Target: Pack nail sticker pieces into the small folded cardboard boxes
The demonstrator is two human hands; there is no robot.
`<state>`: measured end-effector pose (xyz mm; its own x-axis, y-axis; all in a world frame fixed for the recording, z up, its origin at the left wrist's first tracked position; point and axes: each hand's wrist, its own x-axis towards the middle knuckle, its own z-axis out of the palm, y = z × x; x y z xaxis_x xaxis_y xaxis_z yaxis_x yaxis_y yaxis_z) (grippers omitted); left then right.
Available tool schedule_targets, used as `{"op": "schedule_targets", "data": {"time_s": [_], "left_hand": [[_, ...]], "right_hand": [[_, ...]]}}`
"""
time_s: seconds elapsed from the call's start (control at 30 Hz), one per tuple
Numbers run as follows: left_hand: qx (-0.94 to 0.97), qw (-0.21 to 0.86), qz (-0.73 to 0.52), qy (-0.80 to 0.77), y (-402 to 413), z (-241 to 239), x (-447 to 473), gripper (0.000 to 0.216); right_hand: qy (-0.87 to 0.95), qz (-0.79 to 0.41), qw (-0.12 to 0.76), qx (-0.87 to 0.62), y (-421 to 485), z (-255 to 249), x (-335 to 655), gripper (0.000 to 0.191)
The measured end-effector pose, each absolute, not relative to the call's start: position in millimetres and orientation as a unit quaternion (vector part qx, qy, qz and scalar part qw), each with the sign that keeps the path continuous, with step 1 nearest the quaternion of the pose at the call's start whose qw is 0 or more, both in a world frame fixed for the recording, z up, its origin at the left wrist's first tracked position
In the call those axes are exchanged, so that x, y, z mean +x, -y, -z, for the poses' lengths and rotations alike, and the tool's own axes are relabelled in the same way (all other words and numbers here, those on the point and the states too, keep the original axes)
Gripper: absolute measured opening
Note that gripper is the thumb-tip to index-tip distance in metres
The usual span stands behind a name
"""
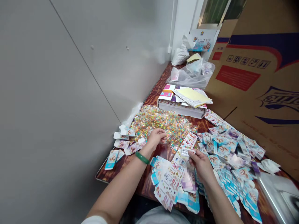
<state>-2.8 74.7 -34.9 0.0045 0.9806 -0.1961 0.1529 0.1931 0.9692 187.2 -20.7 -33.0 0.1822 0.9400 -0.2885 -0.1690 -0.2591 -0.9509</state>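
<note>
Closest to me, blue flat boxes [249, 194] are lying fanned near the front of the wooden table [108, 175], and sticker cards [167, 183] are spreading out to the left of them; now the right hand [202, 163], and its thumb and fingers are pinching a small white card [185, 152], the card projecting leftward from the fingertips, above a long run of printed stickers; the green bangle [142, 157] is circling the left wrist; ahead of it the left hand [157, 137] is hovering at the near edge of a glittering heap of small clear packets [173, 123], fingers curling toward the thumb, the packets lying just beyond and under the fingertips; whether they're pinching one, I'm not able to tell; past the heap, a white-sided box [183, 109] is carrying loose sheets; behind that a clear plastic bag [191, 76] is slumping, and farthest off, a "Nail" sign [202, 40] is standing upright.
</note>
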Motion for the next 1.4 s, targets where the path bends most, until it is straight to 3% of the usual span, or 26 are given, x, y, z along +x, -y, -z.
{"op": "schedule_targets", "data": {"time_s": [0.17, 0.27, 0.33, 0.47, 0.53, 0.63, 0.83, 1.1, 1.17, 1.27, 1.33, 1.4], "left_hand": [[0.396, 0.685, -0.412, -0.452, -33.3, 10.8, 5.8, 0.020], [0.374, 0.705, -0.401, -0.450, -21.6, 9.3, 10.9, 0.018], [0.424, 0.644, -0.407, -0.490, -22.9, 13.0, 9.3, 0.016], [0.585, 0.396, -0.420, -0.569, -37.5, 22.0, -3.7, 0.015], [0.612, 0.324, -0.425, -0.583, -44.4, 24.5, -8.8, 0.014], [0.571, 0.385, -0.446, -0.572, -47.4, 24.5, -6.9, 0.012], [0.455, 0.623, -0.422, -0.477, -28.3, 18.3, 15.8, 0.018], [0.477, 0.566, -0.411, -0.532, -16.6, 29.2, 17.8, 0.013], [0.551, 0.498, -0.382, -0.551, -14.2, 29.5, 8.7, 0.015], [0.663, 0.249, -0.298, -0.640, -9.9, 30.0, -13.0, 0.028], [0.662, 0.101, -0.207, -0.713, -8.0, 33.7, -27.6, 0.037], [0.640, 0.035, -0.128, -0.757, -7.7, 40.2, -37.3, 0.042]], "right_hand": [[0.333, -0.528, 0.533, -0.571, 3.1, 31.2, 163.3, 0.029], [0.346, -0.528, 0.530, -0.566, -5.5, 32.4, 151.3, 0.027], [0.352, -0.517, 0.530, -0.573, -8.2, 33.7, 150.1, 0.027], [0.349, -0.496, 0.531, -0.591, -7.9, 34.3, 160.2, 0.028], [0.349, -0.487, 0.532, -0.598, -6.6, 33.7, 165.6, 0.028], [0.351, -0.470, 0.534, -0.609, -5.7, 33.8, 168.1, 0.030], [0.373, -0.495, 0.517, -0.590, -5.8, 33.4, 154.5, 0.027], [0.476, -0.501, 0.467, -0.551, 2.3, 16.9, 146.9, 0.032], [0.483, -0.494, 0.453, -0.563, 2.6, 19.1, 147.7, 0.036], [0.468, -0.482, 0.446, -0.591, 4.3, 25.4, 152.0, 0.035], [0.452, -0.477, 0.444, -0.609, 6.2, 28.7, 157.1, 0.034], [0.441, -0.484, 0.444, -0.612, 7.7, 29.8, 162.0, 0.034]]}}
